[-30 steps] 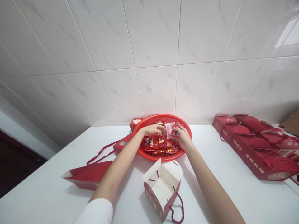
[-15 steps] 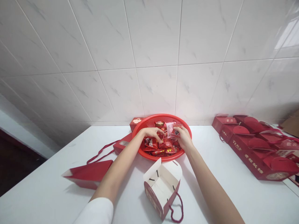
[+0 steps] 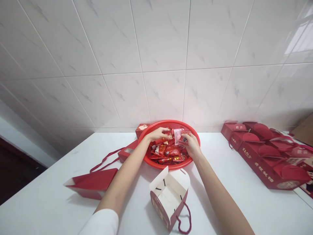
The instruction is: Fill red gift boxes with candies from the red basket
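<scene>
A red plastic basket holds several wrapped candies, mostly red and shiny. Over its back left part, my left hand reaches in with fingers apart, the tips touching or just above the red wrappers. On the right side of the basket, my right hand pinches small packets, one pale pink and one red with dark characters. Just in front of the basket stands an open gift box, white inside and dark red outside, with a cord handle lying to its right.
Several folded red gift boxes stand in rows at the right. To the left lie a red box on its side and another with a ribbon handle. A small red box sits behind the basket, near the tiled wall.
My left hand has moved back and slightly left within the basket, uncovering red candies at the middle. My right hand stays nearly in place with its packets.
</scene>
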The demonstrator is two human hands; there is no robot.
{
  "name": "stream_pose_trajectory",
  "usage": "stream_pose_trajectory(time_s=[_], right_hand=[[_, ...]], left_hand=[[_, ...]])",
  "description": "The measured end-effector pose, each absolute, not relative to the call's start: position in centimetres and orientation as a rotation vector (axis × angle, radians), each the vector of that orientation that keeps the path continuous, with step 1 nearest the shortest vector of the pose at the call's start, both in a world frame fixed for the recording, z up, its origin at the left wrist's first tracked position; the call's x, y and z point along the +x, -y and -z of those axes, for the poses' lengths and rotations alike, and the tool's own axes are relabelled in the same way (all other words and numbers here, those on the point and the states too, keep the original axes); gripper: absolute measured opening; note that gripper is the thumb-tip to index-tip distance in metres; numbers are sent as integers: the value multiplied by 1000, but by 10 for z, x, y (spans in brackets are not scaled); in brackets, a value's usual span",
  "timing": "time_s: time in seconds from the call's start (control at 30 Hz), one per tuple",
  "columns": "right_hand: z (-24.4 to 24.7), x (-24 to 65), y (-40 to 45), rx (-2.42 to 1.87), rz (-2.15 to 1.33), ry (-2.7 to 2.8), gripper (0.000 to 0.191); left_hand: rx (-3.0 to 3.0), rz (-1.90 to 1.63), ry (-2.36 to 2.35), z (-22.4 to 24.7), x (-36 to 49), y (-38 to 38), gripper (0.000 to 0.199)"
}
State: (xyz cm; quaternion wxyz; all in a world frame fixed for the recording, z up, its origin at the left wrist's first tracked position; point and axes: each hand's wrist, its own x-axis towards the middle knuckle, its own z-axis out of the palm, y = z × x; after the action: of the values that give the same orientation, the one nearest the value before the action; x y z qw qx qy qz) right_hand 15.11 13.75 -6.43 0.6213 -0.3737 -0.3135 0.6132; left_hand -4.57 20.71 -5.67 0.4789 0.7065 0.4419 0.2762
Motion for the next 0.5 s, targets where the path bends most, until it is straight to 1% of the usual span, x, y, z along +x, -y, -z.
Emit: stream_pose_trajectory(time_s=[0.23, 0.37, 0.5], right_hand=[[65, 153, -138, -871, -1425, 744, 19], [66, 153, -137, -874, -1455, 771, 23], [65, 153, -135, -861, -1474, 787, 26]], left_hand=[[1581, -757, -938, 49, -40, -199, 46], [1539, -826, -928, 48, -38, -199, 43], [1554, -815, -922, 47, -37, -198, 40]])
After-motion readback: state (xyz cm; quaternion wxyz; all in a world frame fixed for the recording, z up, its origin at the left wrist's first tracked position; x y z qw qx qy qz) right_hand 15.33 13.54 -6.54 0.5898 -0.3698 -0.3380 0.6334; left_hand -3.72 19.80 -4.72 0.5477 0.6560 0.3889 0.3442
